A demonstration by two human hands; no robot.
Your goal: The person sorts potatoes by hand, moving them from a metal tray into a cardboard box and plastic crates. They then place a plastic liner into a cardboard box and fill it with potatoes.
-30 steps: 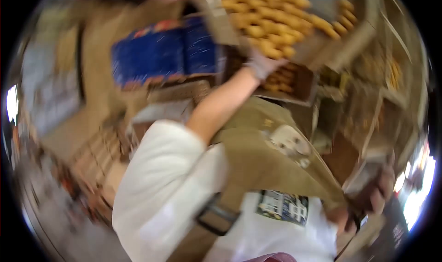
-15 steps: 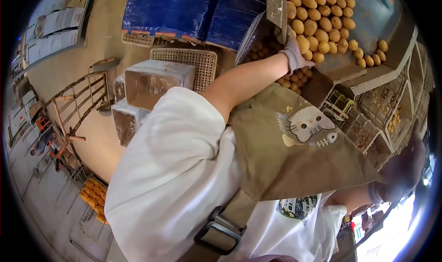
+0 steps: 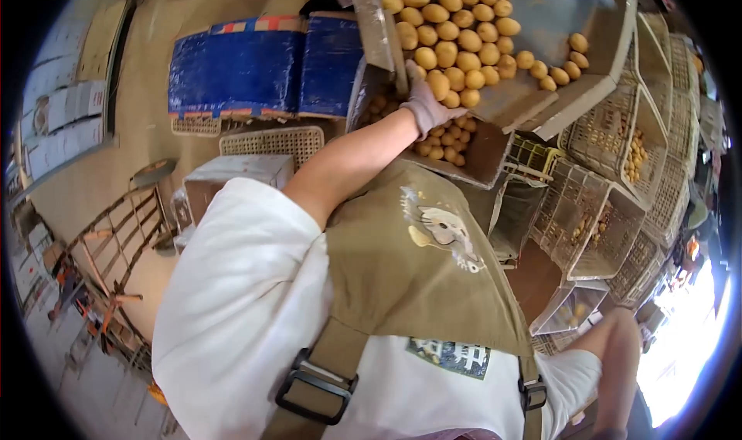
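My left hand (image 3: 429, 109), in a light glove, is at the near edge of a sorting surface (image 3: 533, 23) with raised board sides. Its thumb and fingers are spread apart against the nearest of several round yellow-brown potatoes (image 3: 456, 34), with nothing gripped. Just below that hand, more potatoes (image 3: 448, 142) lie in a cardboard box (image 3: 491, 158). My right arm is bent at the lower right, its forearm running down to the bottom edge. The right hand itself is out of the picture.
Blue-wrapped boxes (image 3: 236, 73) and a plastic crate (image 3: 270, 142) stand at the upper left, near a rusty cart frame (image 3: 116, 239). Stacked crates (image 3: 591, 220) holding some potatoes are on the right. Blurred bits of other people show at the top edge.
The view has shifted, so the potatoes and my left hand appear further left. My right hand, blurred at the right before, has dropped out of view. More crates show.
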